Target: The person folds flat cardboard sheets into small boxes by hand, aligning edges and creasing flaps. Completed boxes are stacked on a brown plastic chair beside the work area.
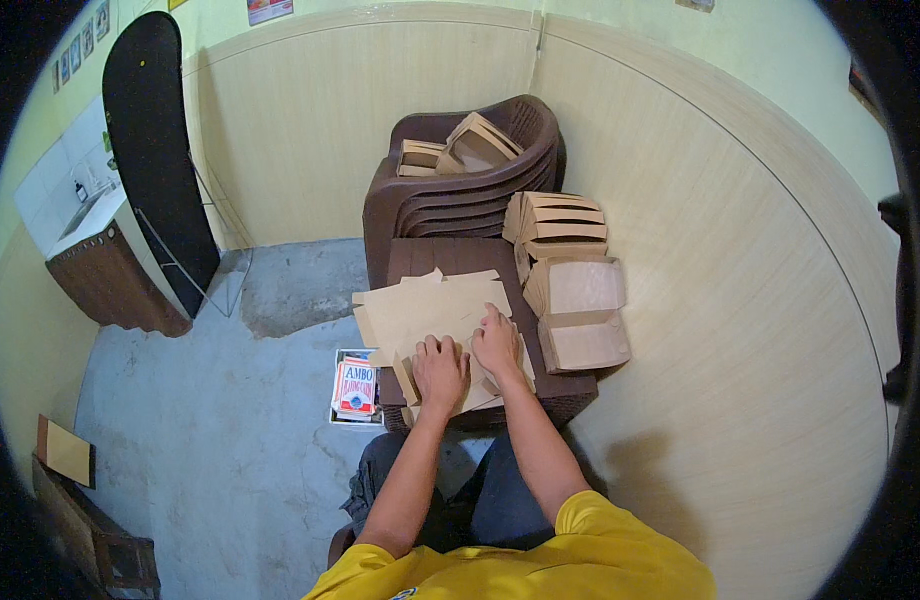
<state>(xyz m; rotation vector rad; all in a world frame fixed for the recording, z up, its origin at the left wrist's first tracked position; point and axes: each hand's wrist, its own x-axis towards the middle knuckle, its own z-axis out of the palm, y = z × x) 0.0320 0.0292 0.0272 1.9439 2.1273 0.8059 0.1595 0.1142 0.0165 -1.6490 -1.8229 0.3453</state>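
left hand [442, 376] is lying open on the brown cardboard [410, 312], fingers spreading, gripping nothing visible. right hand [496, 345] is stretching its index finger toward the cardboard's far right corner; other fingers are curling under, so cannot tell whether they are gripping. cardboard is covering much of the brown table [567, 384], overhanging the left edge. judgement: working well likely means the left is bracing flat while the right is pressing evenly.

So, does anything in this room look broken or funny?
Yes: left of the stacked brown plastic chairs, the pale blue floor has a rough-edged grey patch. It looks odd because its colour differs from the floor around it. I can't tell whether it's damage.
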